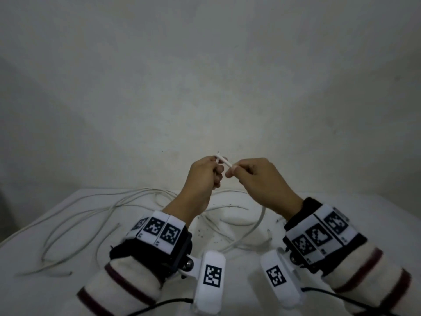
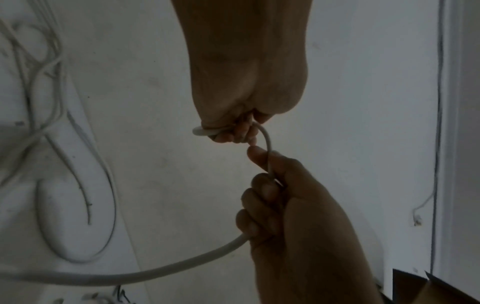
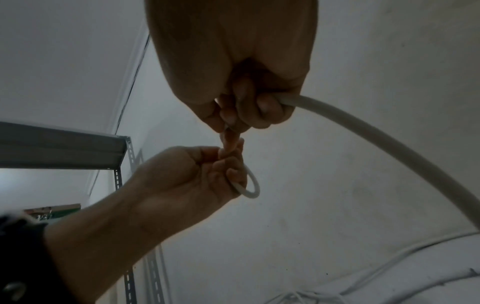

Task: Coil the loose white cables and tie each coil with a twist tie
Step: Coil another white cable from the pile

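you're near the start, by my reading: no finished coil shows and no twist tie is visible in any view. the other cables (image 1: 75,215) lie loose and tangled on the counter (image 1: 341,208), from about 8 o'clock across to 4 o'clock of your hands, so all of that looks left to do.

the cable (image 1: 224,162) you're working is up off the counter, held in front of the wall at about 12 o'clock. your left hand (image 1: 205,172) has its fingers curled tight round the cable's end, where a small loop (image 3: 250,183) pokes out past the knuckles; that looks like the 1st turn being formed. your right hand (image 1: 252,176) is closed in a fist on the same cable: thumb and forefinger pinch it just beside the left hand, and the lower fingers wrap the thicker run (image 2: 182,265) that trails down toward the counter. the 2 grips almost touch, with only a short span of cable between them. neither hand is spread.
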